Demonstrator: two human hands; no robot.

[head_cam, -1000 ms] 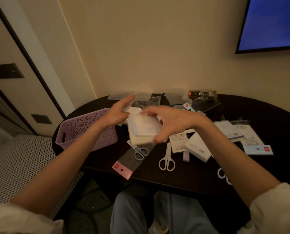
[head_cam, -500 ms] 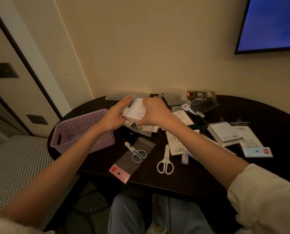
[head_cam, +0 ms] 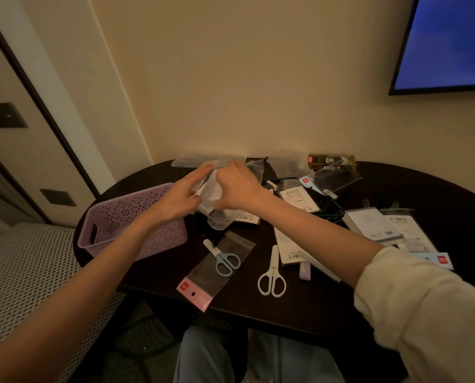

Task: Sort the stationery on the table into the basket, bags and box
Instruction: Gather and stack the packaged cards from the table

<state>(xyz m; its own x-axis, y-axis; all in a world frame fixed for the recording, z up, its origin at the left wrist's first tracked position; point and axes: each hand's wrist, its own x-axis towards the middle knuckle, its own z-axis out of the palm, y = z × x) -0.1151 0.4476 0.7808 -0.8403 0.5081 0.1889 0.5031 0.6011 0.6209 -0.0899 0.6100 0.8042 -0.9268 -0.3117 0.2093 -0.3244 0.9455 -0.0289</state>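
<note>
Reaching over the far middle of the dark oval table (head_cam: 327, 305), both hands meet on a white packet (head_cam: 210, 192) that sits partly inside a clear plastic bag (head_cam: 220, 221). The left hand (head_cam: 181, 197) lies against the packet's left side with fingers stretched forward and nearly straight, thumb tucked toward the packet; whether it pinches the plastic cannot be told. The right hand (head_cam: 237, 189) curls its fingers over the packet's top and right side, gripping it. The bag's lower end rests on the table just beyond the hands, on top of a printed card.

Left of the hands stands a lilac perforated basket (head_cam: 114, 225) with a slot handle, its near wall partly hidden by the left forearm. Nearer the table's front edge, blue-handled scissors (head_cam: 222, 258) lie on a flat clear sleeve with a pink header (head_cam: 203, 283). Just right of them lie white scissors (head_cam: 272, 275), blades pointing away, with a small lilac eraser-like block (head_cam: 304, 272) beside them, touching a white printed card.

Farther right, a thin white notebook (head_cam: 371, 225) overlaps flat packaged sheets, one with a red label at its corner (head_cam: 442, 259). Against the wall sit crumpled clear bags and a dark gold-printed box (head_cam: 331, 160). A wall-mounted screen (head_cam: 449, 42) glows blue at the upper right.
</note>
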